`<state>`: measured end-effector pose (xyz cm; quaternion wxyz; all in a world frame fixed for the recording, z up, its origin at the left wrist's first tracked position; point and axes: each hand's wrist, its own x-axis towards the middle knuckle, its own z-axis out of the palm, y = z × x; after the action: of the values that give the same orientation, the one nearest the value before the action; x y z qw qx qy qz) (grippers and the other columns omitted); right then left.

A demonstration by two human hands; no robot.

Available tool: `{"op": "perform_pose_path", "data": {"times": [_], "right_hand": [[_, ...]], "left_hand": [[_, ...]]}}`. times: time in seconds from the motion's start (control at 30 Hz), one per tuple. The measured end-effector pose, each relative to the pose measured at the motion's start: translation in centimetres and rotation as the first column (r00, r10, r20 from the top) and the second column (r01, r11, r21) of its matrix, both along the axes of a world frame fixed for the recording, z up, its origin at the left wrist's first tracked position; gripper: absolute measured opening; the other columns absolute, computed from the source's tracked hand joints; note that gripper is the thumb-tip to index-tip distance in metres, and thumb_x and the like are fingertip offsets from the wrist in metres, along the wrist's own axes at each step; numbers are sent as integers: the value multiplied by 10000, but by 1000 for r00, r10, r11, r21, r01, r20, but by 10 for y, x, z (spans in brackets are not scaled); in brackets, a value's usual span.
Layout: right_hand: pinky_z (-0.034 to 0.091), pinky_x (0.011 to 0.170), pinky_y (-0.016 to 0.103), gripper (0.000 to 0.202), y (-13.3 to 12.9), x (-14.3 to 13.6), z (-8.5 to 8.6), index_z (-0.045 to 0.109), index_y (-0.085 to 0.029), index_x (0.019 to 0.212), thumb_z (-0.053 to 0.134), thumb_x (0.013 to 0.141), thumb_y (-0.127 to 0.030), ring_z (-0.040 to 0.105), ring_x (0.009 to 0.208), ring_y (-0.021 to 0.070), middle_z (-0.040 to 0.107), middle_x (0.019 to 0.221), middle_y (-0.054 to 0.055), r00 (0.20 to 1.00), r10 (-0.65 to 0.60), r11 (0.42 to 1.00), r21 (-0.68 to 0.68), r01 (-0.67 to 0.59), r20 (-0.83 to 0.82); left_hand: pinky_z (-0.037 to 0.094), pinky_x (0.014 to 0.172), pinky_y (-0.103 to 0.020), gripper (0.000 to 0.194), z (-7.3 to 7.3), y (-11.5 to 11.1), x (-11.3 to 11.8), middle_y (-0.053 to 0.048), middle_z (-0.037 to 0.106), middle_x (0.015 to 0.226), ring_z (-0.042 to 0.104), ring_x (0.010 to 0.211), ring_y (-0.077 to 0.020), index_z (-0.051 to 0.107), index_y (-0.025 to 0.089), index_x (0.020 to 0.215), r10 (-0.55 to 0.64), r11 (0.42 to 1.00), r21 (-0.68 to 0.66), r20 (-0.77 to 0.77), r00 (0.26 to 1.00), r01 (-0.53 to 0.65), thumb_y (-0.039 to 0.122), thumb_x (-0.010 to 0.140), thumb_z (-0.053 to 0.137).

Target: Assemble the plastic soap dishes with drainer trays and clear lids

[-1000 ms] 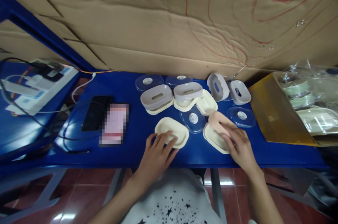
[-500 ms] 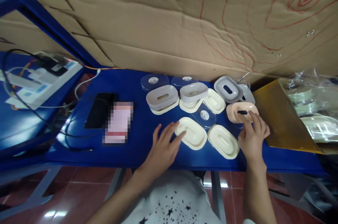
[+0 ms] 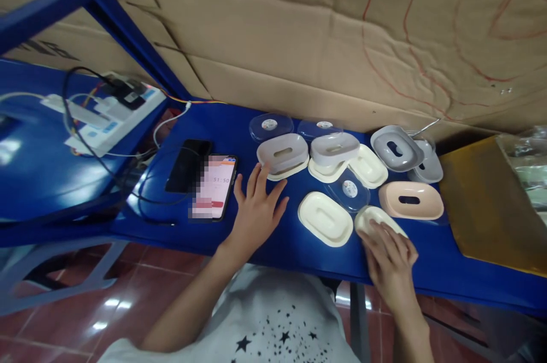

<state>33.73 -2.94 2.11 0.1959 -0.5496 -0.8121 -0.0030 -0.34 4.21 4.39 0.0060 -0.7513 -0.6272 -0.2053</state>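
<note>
Fingers (image 3: 390, 240) of the right hand (image 3: 393, 269) curve over a cream tray (image 3: 366, 217) on the counter (image 3: 436, 263) beside a peach dish (image 3: 431, 204), probably steadying the tray, though whether they clamp I cannot tell, while the left hand (image 3: 255, 216), grip spread apart, hangs near a gray dish (image 3: 299, 150).

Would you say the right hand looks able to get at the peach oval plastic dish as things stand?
Probably yes: the right hand is close by, the peach dish lies uncovered and no barrier shows between them, though that hand is over a cream oval plastic tray.
</note>
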Motion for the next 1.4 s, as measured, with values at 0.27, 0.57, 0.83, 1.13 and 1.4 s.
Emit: {"op": "perform_pose_path", "data": {"times": [0.27, 0.57, 0.83, 1.13, 1.4], "right_hand": [[386, 1230, 573, 651, 18, -50, 13, 534, -360, 1579, 471, 1015, -40, 666, 1391, 277, 714, 1474, 32, 963, 245, 960, -107, -258, -115], [388, 1283, 578, 463, 45, -102, 33, 582, -352, 1530, 576, 1086, -221, 613, 1450, 260, 706, 1486, 20, 921, 348, 917, -142, -373, -174], [505, 1187, 580, 560, 24, -98, 17, 534, -354, 1573, 604, 1051, -165, 641, 1412, 298, 667, 1520, 79, 925, 262, 956, -54, -287, -276], [473, 1234, 623, 480, 21, -63, 17, 626, -334, 1472, 735, 1013, -248, 423, 1607, 348, 573, 1635, 57, 932, 327, 942, -28, -335, -155], [453, 1272, 528, 382, 15, -65, 1, 681, -259, 1424, 632, 1060, -155, 460, 1584, 280, 663, 1548, 46, 934, 355, 934, -20, -356, -46]], "left_hand": [[329, 1286, -595, 257, -12, -49, 11, -102, 652, 1513, 576, 1439, -297, 711, 276, 1318, -401, 912, -68, 60, 914, 405, 319, 1073, 643], [453, 1167, -639, 577, 3, 11, -19, -249, 502, 1619, 517, 1485, -440, 542, 205, 1570, -3, 1000, -3, 88, 996, 4, 443, 1055, 650], [498, 1231, -564, 328, 12, 45, -34, -155, 557, 1618, 553, 1503, -344, 681, 225, 1395, -77, 996, -15, 250, 965, 83, 311, 1090, 598], [521, 1234, -561, 336, -3, -46, -17, -123, 560, 1630, 435, 1604, -316, 635, 246, 1420, -508, 859, 20, 172, 844, 512, 218, 1085, 631], [490, 1261, -563, 418, -19, -42, -20, -85, 530, 1672, 420, 1611, -334, 623, 253, 1465, -535, 843, -24, 74, 842, 538, 178, 1056, 669]]}}
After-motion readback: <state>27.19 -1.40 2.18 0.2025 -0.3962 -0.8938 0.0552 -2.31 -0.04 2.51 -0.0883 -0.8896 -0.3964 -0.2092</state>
